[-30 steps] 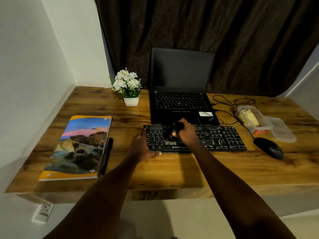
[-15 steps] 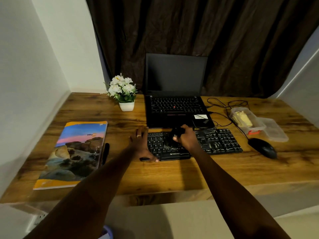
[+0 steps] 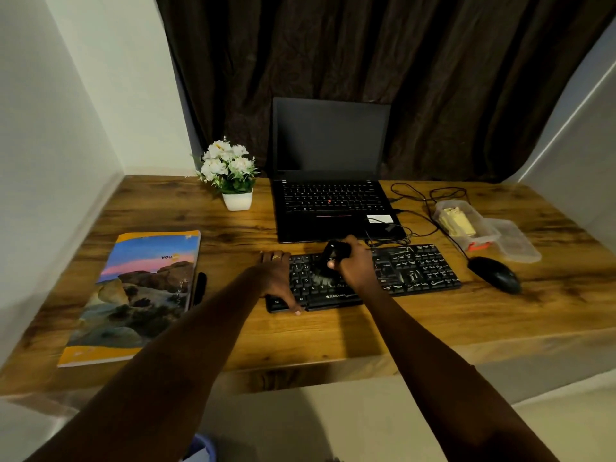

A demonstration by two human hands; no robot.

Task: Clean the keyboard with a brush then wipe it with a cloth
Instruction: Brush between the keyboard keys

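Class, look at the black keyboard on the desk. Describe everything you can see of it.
The keyboard is black, flat and wide, with pale key legends and a white brand name on its front edge. It lies flat on the wooden desk, just in front of the laptop. Whitish smears streak its right half. The left hand rests on its left end; the right hand holds a dark brush down on the keys.

My keyboard (image 3: pixel 366 278) is black with white legends and pale streaks across its right half, and the brush (image 3: pixel 328 261) I grip is black too. The tabletop (image 3: pixel 333 331) is warm brown wood grain with dark streaks. The book (image 3: pixel 140 295) shows blue and pink sky over tan rocks, edged in yellow. White flowers (image 3: pixel 228 163) with green leaves fill a white pot. The laptop (image 3: pixel 330 195) is black with a red dot.
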